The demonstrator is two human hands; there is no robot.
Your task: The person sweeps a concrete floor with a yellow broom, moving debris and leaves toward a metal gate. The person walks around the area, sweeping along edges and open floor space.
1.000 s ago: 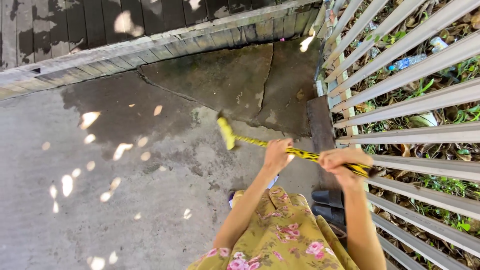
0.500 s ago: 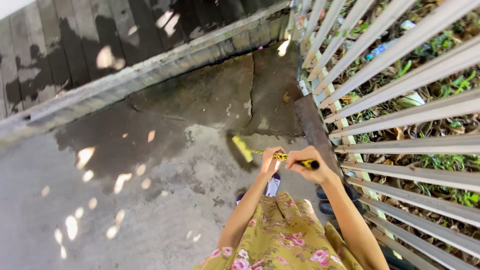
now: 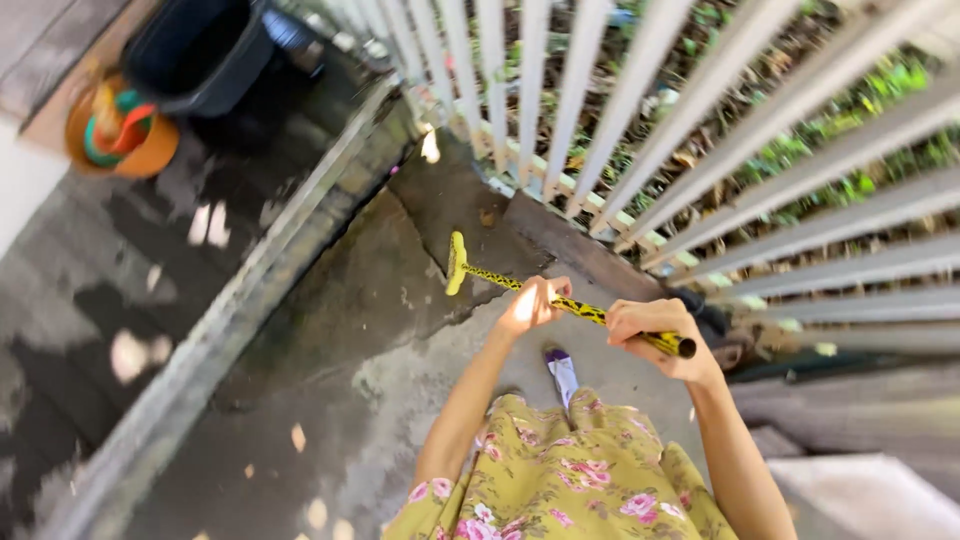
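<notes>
Near the white fence (image 3: 640, 90), yellow broom (image 3: 458, 262) clamped by left hand (image 3: 532, 303) and right hand (image 3: 655, 330); wet concrete floor (image 3: 330, 330) judged slippery, bristles liable to be snagged by its crack.

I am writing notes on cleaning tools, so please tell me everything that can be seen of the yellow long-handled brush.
The brush has a long thin handle, yellow with black markings, and a narrow yellow head set crosswise at its far end. The near end looks dark. The material cannot be told for sure. It lies slanted, with the head low on the damp cracked concrete floor near the white fence. The left hand grips the middle of the handle and the right hand grips near its end.
</notes>
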